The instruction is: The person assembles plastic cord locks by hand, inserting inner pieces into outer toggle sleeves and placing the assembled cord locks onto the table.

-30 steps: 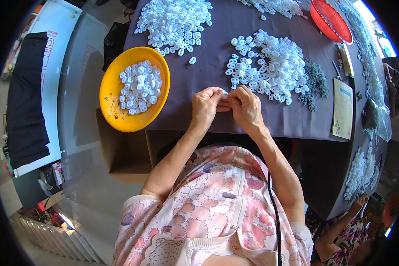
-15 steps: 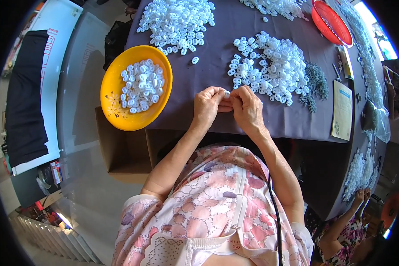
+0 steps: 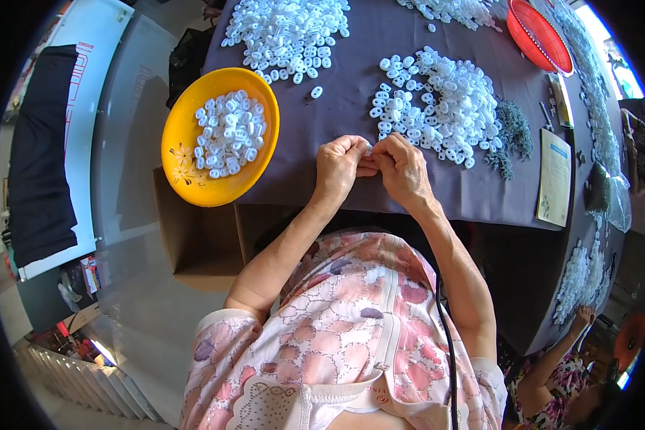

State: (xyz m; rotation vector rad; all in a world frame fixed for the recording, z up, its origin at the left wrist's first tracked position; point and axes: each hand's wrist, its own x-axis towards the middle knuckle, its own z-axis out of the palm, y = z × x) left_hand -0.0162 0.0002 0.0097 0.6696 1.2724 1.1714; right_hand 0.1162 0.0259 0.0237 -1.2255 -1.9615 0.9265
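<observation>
Close together at the table's near edge, both hands pinch one small white plastic piece (image 3: 369, 150), mostly covered by the fingers. My left hand (image 3: 338, 168) grips it between thumb and forefinger. From the other side my right hand (image 3: 403, 170) closes its fingertips on it. Just beyond the right hand spreads a heap of white two-hole oval plastic pieces (image 3: 455, 107). A small grey-green pile (image 3: 512, 131) of fine, wiry-looking bits touches that heap's right side. To the left, a yellow bowl (image 3: 258, 175) holds more white pieces and overhangs the table edge.
Another white heap (image 3: 287, 32) lies at the far left of the dark tablecloth (image 3: 308, 122). A red basket (image 3: 541, 36) and a notebook (image 3: 554, 178) sit on the right. An open cardboard box (image 3: 201, 244) stands below the bowl. A co-worker's arm (image 3: 562, 347) reaches in at lower right.
My hands stay pinched on the white piece, with a slight shift of the right fingers. The whole view has tilted a little. The co-worker's hands have moved slightly.
</observation>
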